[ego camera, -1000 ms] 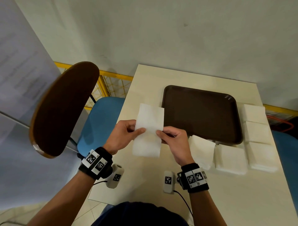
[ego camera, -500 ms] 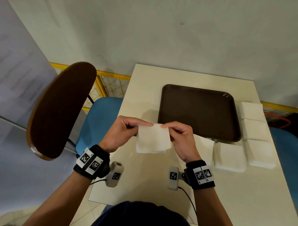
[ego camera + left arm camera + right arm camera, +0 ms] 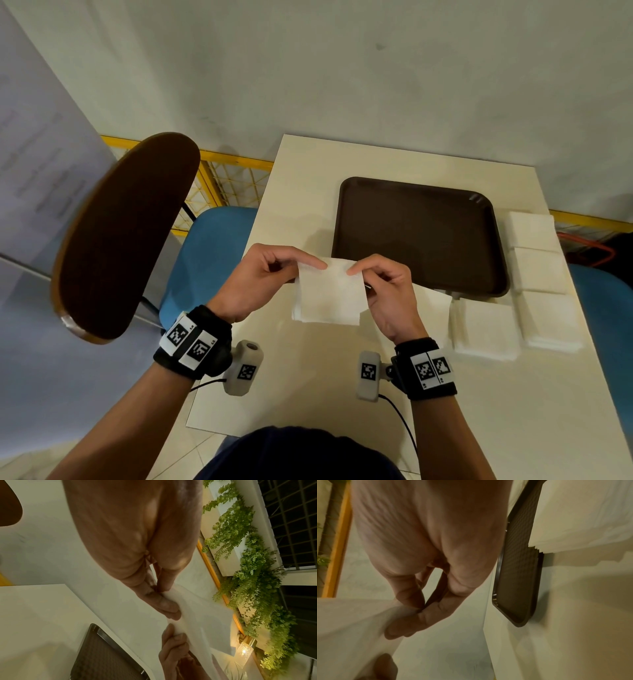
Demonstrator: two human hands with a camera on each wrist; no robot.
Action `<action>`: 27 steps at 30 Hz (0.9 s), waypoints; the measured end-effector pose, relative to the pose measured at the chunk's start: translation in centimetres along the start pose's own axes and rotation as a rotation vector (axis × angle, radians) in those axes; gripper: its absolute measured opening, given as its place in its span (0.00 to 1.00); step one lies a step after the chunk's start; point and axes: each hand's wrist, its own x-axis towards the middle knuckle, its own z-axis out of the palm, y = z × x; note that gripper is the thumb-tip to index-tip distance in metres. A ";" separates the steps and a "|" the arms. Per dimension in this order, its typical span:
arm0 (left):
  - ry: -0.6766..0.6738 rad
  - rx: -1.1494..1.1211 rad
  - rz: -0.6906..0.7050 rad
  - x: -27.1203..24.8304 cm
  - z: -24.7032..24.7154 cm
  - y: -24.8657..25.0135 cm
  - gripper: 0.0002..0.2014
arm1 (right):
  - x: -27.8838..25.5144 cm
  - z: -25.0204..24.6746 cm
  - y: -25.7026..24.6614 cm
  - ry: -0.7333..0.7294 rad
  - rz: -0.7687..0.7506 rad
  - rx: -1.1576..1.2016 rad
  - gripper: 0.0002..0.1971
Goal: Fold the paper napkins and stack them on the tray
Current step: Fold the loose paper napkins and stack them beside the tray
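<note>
A person holds a white paper napkin (image 3: 329, 296) above a cream table (image 3: 308, 377), just near of a dark brown tray (image 3: 418, 236). The left hand (image 3: 255, 279) pinches the napkin's upper left corner between thumb and forefinger; the right hand (image 3: 387, 291) pinches its upper right corner. Five flat napkin stacks (image 3: 534, 270) lie along the tray's right and near edges.

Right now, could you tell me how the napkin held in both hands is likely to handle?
Probably floppy: the napkin hangs limp below where the left hand and right hand pinch its top edge. Likely very light, since fingertip pinches carry it. Its thin layers look easily torn.
</note>
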 end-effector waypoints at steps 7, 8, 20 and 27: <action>0.007 0.092 -0.008 0.1 0.3 0.1 0.19 | -0.2 -0.3 -0.8 0.009 -0.013 -0.103 0.14; 0.025 0.118 0.009 0.1 0.5 0.1 0.17 | -0.3 -0.2 -1.1 -0.003 -0.023 -0.146 0.13; 0.024 0.426 0.223 0.5 2.1 0.0 0.10 | -0.8 1.5 -2.6 -0.275 -0.222 -0.802 0.09; -0.038 0.327 0.121 0.4 1.2 0.3 0.17 | -0.3 1.2 -3.1 -0.291 -0.355 -0.935 0.12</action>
